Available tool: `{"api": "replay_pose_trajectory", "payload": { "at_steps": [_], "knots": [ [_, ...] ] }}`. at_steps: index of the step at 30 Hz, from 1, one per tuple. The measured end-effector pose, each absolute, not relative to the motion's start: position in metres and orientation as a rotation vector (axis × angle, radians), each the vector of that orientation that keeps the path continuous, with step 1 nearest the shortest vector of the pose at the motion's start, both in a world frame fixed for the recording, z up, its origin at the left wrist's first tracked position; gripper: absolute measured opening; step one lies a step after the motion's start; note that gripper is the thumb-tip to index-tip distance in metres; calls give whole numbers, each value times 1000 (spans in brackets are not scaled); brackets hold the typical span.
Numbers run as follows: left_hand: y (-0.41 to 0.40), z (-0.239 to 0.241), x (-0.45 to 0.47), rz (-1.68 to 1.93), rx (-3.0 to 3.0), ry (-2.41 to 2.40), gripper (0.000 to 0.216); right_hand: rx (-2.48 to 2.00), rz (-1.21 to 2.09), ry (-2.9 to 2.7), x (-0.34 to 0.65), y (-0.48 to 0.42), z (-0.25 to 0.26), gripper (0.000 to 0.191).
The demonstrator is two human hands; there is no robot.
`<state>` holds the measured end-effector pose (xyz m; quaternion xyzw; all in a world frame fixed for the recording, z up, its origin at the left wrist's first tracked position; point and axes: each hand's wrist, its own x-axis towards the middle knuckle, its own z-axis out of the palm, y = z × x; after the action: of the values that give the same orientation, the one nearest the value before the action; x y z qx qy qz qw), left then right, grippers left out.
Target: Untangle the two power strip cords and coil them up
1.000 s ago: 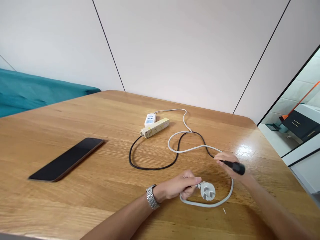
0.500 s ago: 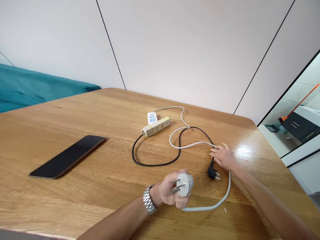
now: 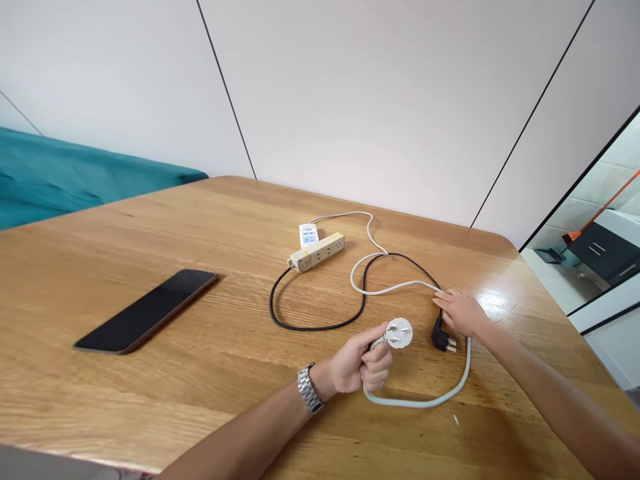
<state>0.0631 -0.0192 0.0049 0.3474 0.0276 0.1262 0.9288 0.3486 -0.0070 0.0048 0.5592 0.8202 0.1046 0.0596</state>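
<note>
My left hand (image 3: 361, 362), a metal watch on its wrist, is closed round the white cord just behind the round white three-pin plug (image 3: 399, 333), which it holds up off the wooden table (image 3: 150, 413). My right hand (image 3: 461, 311) rests flat with fingers stretched out on the black cord, just above the black plug (image 3: 442, 341) lying on the table. Both cords loop back to two power strips: a cream one (image 3: 317, 253) and a small white one (image 3: 309, 235) behind it.
A dark phone (image 3: 148, 311) lies face up at the left. A teal cushion (image 3: 75, 177) sits beyond the table's far left edge. A white wall stands close behind. The table's rounded right corner borders a glass partition (image 3: 585, 220).
My right hand set the black plug down on the table and now lies flat by it. My left hand lifted the white plug and carried it forward and to the right.
</note>
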Motion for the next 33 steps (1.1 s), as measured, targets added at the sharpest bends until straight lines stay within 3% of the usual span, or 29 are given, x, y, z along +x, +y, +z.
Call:
{"api": "replay_pose_trajectory", "payload": {
  "at_steps": [7, 12, 20, 25, 28, 30, 33],
  "knots": [
    [-13, 5, 60, 311, 727, 143, 71, 1827, 378, 2590, 391, -21, 10, 38],
    [-8, 6, 65, 473, 836, 387, 64, 2277, 529, 2305, 441, -38, 30, 40],
    [-4, 1, 73, 724, 908, 623, 52, 2607, 155, 1922, 478, -71, 15, 45],
    [-6, -1, 76, 685, 1048, 599, 51, 2501, 67, 1963, 474, -82, 4, 40],
    [-5, -5, 78, 710, 1106, 627, 51, 2327, 243, 1954, 452, -79, 8, 35],
    [-4, -7, 79, 733, 1118, 659, 52, 2202, 390, 2102, 428, -72, 10, 31],
    [-5, -8, 79, 752, 1130, 670, 53, 1917, 432, 2520, 389, -51, 8, 39]
  ]
}}
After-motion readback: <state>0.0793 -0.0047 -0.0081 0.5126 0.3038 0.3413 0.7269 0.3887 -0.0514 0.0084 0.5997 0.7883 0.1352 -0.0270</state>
